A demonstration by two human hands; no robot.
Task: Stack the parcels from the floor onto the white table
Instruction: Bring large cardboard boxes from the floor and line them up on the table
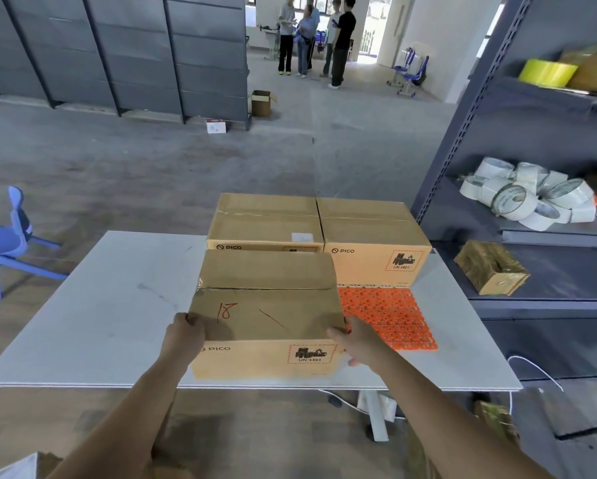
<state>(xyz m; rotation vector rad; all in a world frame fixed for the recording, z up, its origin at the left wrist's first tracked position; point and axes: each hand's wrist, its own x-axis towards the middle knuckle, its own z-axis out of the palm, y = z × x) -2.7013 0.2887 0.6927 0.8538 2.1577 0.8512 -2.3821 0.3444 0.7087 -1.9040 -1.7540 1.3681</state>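
Observation:
A brown cardboard parcel (267, 299) marked "18" in red sits at the near edge of the white table (117, 305). My left hand (184, 335) grips its near left corner and my right hand (350, 340) grips its near right corner. Behind it, two more brown parcels stand side by side on the table, the left parcel (266, 219) and the right parcel (373, 236). An orange perforated mat (390, 316) lies on the table under and to the right of the held parcel.
A grey metal shelf rack (532, 236) stands to the right with tape rolls (518, 198) and a small box (490, 267). A blue chair (6, 240) is at the left. Several people (316, 36) stand far back. An open carton (263, 103) is on the floor.

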